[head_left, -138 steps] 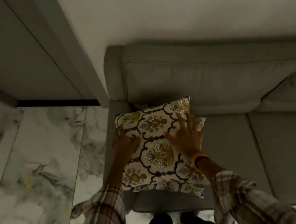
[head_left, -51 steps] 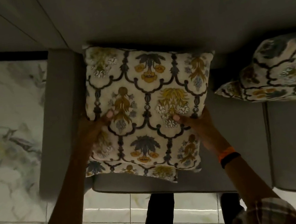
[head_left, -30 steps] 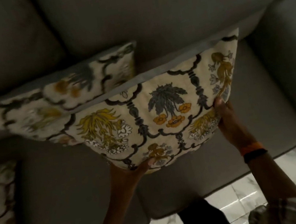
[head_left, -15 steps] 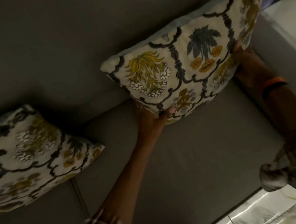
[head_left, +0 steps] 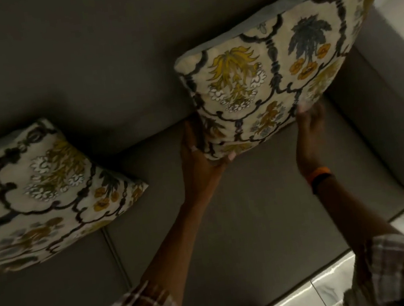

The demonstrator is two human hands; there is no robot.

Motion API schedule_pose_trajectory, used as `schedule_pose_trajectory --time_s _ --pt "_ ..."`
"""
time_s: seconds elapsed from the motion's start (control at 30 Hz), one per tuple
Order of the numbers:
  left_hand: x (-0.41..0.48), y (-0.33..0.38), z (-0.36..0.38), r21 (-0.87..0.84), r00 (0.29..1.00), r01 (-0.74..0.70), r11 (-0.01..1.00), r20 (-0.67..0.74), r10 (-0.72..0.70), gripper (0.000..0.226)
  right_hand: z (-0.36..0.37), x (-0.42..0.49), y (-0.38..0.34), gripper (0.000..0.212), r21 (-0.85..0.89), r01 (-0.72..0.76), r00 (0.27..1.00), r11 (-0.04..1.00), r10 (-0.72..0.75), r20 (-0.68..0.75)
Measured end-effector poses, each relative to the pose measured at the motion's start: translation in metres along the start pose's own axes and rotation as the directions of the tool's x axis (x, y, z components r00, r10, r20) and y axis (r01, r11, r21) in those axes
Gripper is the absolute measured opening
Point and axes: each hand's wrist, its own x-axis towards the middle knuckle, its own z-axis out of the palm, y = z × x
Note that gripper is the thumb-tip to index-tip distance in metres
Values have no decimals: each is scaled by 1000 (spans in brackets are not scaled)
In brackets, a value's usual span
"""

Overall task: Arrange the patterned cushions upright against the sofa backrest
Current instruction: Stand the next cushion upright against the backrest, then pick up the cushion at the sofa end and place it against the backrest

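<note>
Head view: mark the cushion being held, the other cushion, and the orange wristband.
Held cushion [head_left: 273, 74], head view, middle of its patterned face.
Other cushion [head_left: 44, 192], head view, middle of its patterned face, left on the seat.
Orange wristband [head_left: 317, 174], head view, band's outer side, right wrist.

Dim, underexposed view; grey fabric sofa [head_left: 232, 221] nearly black at upper left. Brightest area: glossy marble floor tiles [head_left: 321, 289] at lower right, with white glare. Right hand [head_left: 309, 134] motion-blurred at fingertips. Left floral-patterned cushion [head_left: 39, 193] soft, stretched by wide-angle distortion.
</note>
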Motion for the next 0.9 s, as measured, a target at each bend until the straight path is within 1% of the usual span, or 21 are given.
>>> schedule_pose_trajectory --time_s 0.03,0.07,0.1,0.17,0.2,0.27,0.33,0.4,0.43,0.5,0.57,0.67,0.73,0.77,0.8,0.83,0.87,0.9 --pt "-14 -10 -12 125 999 -21 992 29 17 115 11 -26 13 86 -81 -16 1000 997 14 -22" --pt "-29 -26 -29 266 997 -63 962 60 49 110 24 -55 24 90 -184 -7 1000 983 3 -20" --pt "-45 -44 -46 401 990 -129 907 103 95 105 37 -84 35 93 -310 35 999 950 -34 11" --pt "-78 -87 -88 596 973 -224 771 178 145 97 66 -145 53 94 -541 199 978 817 -130 164" --pt "-92 -106 -108 650 968 -246 719 201 149 94 80 -173 61 94 -607 301 950 735 -174 260" --pt "-126 -147 -161 714 970 -241 657 204 134 90 117 -236 74 94 -644 501 858 578 -235 457" --pt "-161 -183 -222 750 970 -241 616 193 146 89 163 -304 81 96 -621 635 763 459 -250 596" --pt "-195 -218 -280 771 972 -234 592 163 171 87 206 -366 85 97 -585 702 702 406 -255 665" --pt "-213 -234 -315 780 977 -204 592 130 166 86 231 -400 85 98 -561 725 677 400 -258 690" --pt "-249 -272 -387 794 990 -107 598 27 140 83 281 -469 84 98 -529 747 647 402 -259 717" --pt "-284 -306 -455 796 994 9 606 -71 80 81 327 -532 80 95 -508 744 640 435 -247 727" --pt "-335 -365 -567 775 972 178 606 -234 12 78 402 -630 75 94 -439 719 622 539 -217 752" --pt "-357 -400 -632 714 941 271 646 -337 -22 74 443 -687 69 101 -393 687 579 611 -132 805" --pt "-366 -417 -664 671 924 312 672 -379 -51 75 464 -714 68 104 -377 647 551 663 -66 832" --pt "-372 -431 -691 634 908 345 692 -413 -74 77 485 -737 72 109 -372 565 540 737 11 841" --pt "-376 -439 -716 591 882 402 700 -455 -123 81 503 -758 71 114 -366 446 550 817 72 832" --pt "-378 -448 -733 524 846 472 708 -496 -197 87 518 -770 71 120 -347 307 605 886 100 790" --pt "-379 -461 -750 400 797 551 732 -511 -321 93 532 -777 72 123 -310 179 680 934 110 725"
